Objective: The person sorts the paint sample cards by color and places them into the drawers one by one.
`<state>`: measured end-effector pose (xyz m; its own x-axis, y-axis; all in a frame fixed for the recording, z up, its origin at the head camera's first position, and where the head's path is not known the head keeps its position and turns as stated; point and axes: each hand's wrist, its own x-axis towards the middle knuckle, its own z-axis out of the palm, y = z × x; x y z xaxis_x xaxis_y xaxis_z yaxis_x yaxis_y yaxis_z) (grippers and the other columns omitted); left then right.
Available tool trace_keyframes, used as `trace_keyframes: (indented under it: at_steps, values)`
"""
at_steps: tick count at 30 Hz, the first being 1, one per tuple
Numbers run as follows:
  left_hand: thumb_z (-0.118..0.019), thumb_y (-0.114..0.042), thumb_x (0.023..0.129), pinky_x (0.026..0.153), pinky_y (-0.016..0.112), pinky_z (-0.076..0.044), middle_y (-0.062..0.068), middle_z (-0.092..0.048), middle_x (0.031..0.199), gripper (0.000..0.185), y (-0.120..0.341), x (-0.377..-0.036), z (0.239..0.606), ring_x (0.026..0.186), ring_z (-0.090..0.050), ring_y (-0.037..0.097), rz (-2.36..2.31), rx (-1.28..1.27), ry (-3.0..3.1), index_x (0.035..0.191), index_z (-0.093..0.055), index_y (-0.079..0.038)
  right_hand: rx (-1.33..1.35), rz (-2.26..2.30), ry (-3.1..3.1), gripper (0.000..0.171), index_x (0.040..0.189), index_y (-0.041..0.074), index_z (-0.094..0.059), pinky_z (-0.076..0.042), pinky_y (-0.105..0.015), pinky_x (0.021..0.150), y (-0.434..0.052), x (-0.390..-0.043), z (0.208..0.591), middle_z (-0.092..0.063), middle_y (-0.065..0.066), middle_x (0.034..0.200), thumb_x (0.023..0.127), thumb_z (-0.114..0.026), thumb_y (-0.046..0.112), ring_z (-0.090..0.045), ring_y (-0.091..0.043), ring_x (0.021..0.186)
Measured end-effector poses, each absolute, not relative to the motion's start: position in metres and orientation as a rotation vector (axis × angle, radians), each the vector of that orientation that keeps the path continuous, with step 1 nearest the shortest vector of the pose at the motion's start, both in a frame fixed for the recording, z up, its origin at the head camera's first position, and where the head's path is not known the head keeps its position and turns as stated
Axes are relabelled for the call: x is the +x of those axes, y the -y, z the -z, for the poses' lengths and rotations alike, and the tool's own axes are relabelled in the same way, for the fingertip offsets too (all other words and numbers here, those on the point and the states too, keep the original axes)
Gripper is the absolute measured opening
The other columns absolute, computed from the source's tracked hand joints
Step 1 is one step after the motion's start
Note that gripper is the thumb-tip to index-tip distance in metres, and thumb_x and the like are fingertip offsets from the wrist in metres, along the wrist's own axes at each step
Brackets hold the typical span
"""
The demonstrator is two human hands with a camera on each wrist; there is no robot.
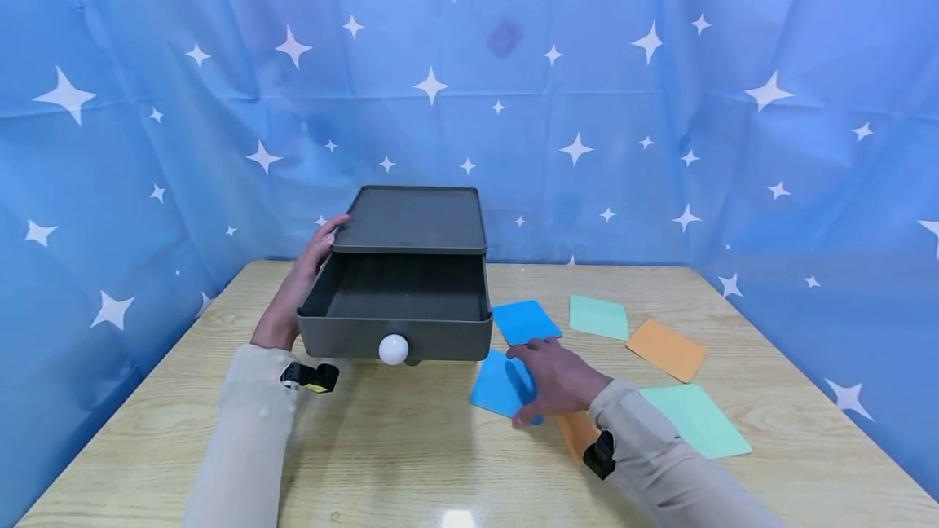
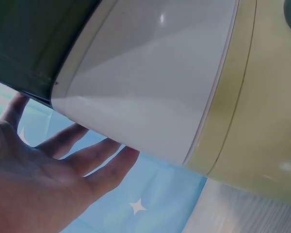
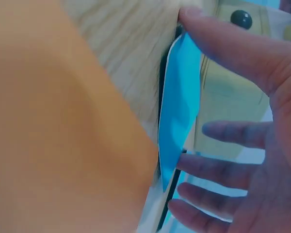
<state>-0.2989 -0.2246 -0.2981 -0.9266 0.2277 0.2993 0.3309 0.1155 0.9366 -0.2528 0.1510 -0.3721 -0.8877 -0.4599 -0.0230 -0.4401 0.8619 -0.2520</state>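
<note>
A small drawer cabinet (image 1: 414,218) with a dark grey top stands on the table, its top drawer (image 1: 396,339) pulled out toward me by a white round knob (image 1: 393,349). Nothing shows inside that drawer. My left hand (image 1: 306,277) lies along the cabinet's left side, fingers stretched out; in the left wrist view they spread at the edge of the side panel (image 2: 150,73). Over the nearer blue sheet (image 1: 493,385) reaches my right hand (image 1: 553,377), fingers spread. The right wrist view has the thumb at one corner of this blue sheet (image 3: 179,97), the other fingers loosely extended.
Another blue sheet (image 1: 526,321) lies just right of the cabinet. Farther right are two mint green sheets, one at the back (image 1: 597,317) and one nearer (image 1: 700,422), plus an orange sheet (image 1: 667,349). A second orange sheet (image 1: 577,434) is partly hidden under my right wrist.
</note>
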Motion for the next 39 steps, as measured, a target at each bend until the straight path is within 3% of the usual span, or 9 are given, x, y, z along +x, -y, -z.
trace_keyframes:
  at_steps: [14, 24, 39]
  values:
    - [-0.023, -0.050, 0.109, 0.121, 0.069, -0.016, -0.001, -0.005, 0.170, 0.055, 0.223, -0.300, 0.299, 0.152, -0.013, 0.034, 1.993, -0.581, 2.258, 0.161, -0.017, -0.033, -0.734, 0.368, -2.889, 0.079, 0.138, 0.011, -0.055, -0.053, -0.057, 0.098, -0.151, -0.248, 0.368, -0.051, -0.018, 0.145, 0.073, -0.089, 0.041, -0.051, -0.038, 0.128]
    - [-0.023, -0.050, 0.109, 0.120, 0.070, -0.016, -0.001, -0.006, 0.170, 0.055, 0.224, -0.299, 0.298, 0.152, -0.013, 0.034, 1.981, -0.568, 2.260, 0.161, -0.018, -0.033, -0.806, 0.432, -2.843, 0.070, 0.132, 0.013, -0.059, -0.056, -0.054, 0.091, -0.161, -0.245, 0.341, -0.055, -0.015, 0.136, 0.074, -0.088, 0.039, -0.057, -0.033, 0.116]
    - [-0.024, -0.051, 0.108, 0.120, 0.069, -0.018, -0.001, -0.007, 0.170, 0.056, 0.224, -0.299, 0.298, 0.152, -0.014, 0.034, 2.003, -0.575, 2.254, 0.161, -0.017, -0.034, -0.872, 0.498, -2.873, 0.070, 0.136, 0.013, -0.057, -0.054, -0.056, 0.096, -0.185, -0.242, 0.306, -0.053, -0.019, 0.145, 0.080, -0.083, 0.043, -0.053, -0.042, 0.128]
